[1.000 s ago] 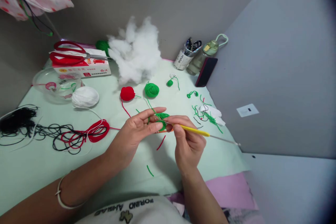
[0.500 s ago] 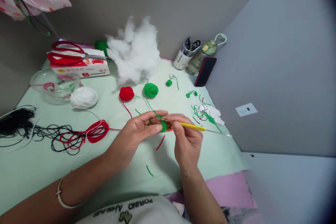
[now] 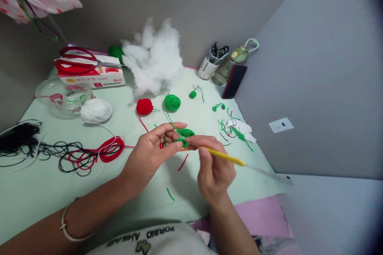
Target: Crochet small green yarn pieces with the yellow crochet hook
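My left hand (image 3: 151, 149) is closed in a pinch on a small green crochet piece (image 3: 180, 142), partly hidden by the fingers. A green strand rises from it towards a green ball of yarn (image 3: 172, 102). In my right hand (image 3: 215, 171) is a crochet hook with a yellow handle (image 3: 226, 157), its tip at the green piece and its blurred far end pointing right. Just behind the fingertips, more green yarn (image 3: 188, 132) shows. A red ball of yarn (image 3: 144, 106) lies beyond my left hand.
White stuffing (image 3: 155, 59) sits at the back. Red-handled scissors (image 3: 78, 60) rest on a box (image 3: 104, 79). White yarn (image 3: 96, 110), tangled black cord (image 3: 20, 139) and a clear tub (image 3: 48, 95) are left. A bottle (image 3: 224, 69), phone (image 3: 235, 81) and yarn scraps (image 3: 239, 132) are right.
My right hand has turned, and the hook's handle end has swung down and to the right. The fingers of my left hand have shifted slightly, uncovering green yarn behind them.
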`<control>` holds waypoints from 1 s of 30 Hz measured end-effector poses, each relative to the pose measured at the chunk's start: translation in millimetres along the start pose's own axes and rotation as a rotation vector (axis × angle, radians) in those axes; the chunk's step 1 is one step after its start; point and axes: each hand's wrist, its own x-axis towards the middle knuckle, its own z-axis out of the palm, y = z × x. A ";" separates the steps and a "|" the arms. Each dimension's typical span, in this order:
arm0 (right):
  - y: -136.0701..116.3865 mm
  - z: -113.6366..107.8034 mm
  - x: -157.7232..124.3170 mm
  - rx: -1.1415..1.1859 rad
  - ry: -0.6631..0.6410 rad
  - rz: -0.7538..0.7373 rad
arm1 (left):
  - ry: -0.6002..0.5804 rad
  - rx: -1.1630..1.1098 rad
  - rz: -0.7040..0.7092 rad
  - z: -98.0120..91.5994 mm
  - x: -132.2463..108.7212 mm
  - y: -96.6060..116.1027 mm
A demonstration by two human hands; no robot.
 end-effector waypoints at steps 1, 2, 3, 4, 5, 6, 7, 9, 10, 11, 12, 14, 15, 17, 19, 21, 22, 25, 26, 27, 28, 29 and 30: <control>0.5 1.7 -2.3 -0.109 -0.011 -0.097 | 0.019 0.005 -0.004 0.3 -0.4 -0.8; 1.2 3.2 -4.2 -0.205 -0.013 -0.172 | 0.019 -0.012 -0.032 0.3 -0.2 -1.7; 2.1 4.5 -5.3 -0.271 -0.009 -0.207 | 0.001 -0.052 -0.078 0.0 0.4 -2.6; 2.9 5.2 -5.6 -0.289 -0.003 -0.206 | -0.030 -0.106 -0.136 -0.6 1.6 -3.4; 3.5 5.4 -4.8 -0.253 0.012 -0.169 | -0.062 -0.163 -0.189 -1.4 3.3 -4.0; 3.8 4.9 -3.2 -0.167 0.035 -0.104 | -0.090 -0.208 -0.225 -2.5 5.0 -4.5; 4.0 4.2 -0.7 -0.049 0.063 -0.023 | -0.108 -0.235 -0.238 -3.5 6.7 -4.7; 3.7 2.5 5.0 0.192 0.121 0.134 | -0.121 -0.249 -0.210 -4.8 8.8 -4.4; 3.5 2.1 7.5 0.276 0.130 0.187 | -0.126 -0.239 -0.187 -4.9 8.9 -4.2; 3.2 2.2 9.4 0.323 0.118 0.218 | -0.134 -0.225 -0.165 -4.5 8.4 -3.9; 2.9 2.7 10.5 0.336 0.092 0.225 | -0.145 -0.207 -0.150 -3.6 7.3 -3.6; 2.4 4.8 10.0 0.293 0.064 0.205 | -0.154 -0.178 -0.131 -1.0 4.1 -3.4; 2.3 5.9 8.6 0.256 0.067 0.187 | -0.148 -0.168 -0.125 0.4 2.6 -3.5; 2.4 7.5 4.8 0.146 0.064 0.125 | -0.110 -0.175 -0.122 2.7 0.7 -4.0; 3.3 7.5 1.6 -0.020 0.028 0.008 | -0.079 -0.211 -0.152 3.2 1.3 -4.8; 5.0 5.9 0.7 -0.117 0.004 -0.090 | -0.096 -0.258 -0.201 1.4 4.3 -5.4; 6.0 4.8 1.4 -0.108 0.031 -0.087 | -0.112 -0.279 -0.217 -0.1 6.3 -5.3; 8.2 2.0 6.0 0.120 0.158 0.140 | -0.122 -0.318 -0.196 -4.7 11.3 -4.1; 8.4 1.9 7.6 0.208 0.172 0.230 | -0.111 -0.309 -0.176 -5.6 12.1 -3.5; 8.3 2.3 8.8 0.277 0.160 0.292 | -0.103 -0.285 -0.160 -6.0 12.2 -3.2; 8.1 3.1 9.7 0.319 0.132 0.321 | -0.102 -0.249 -0.145 -5.9 11.8 -3.0; 7.9 4.0 10.2 0.334 0.103 0.323 | -0.105 -0.207 -0.131 -5.4 11.1 -3.1; 7.8 4.8 10.5 0.329 0.083 0.318 | -0.112 -0.167 -0.118 -4.7 10.1 -3.3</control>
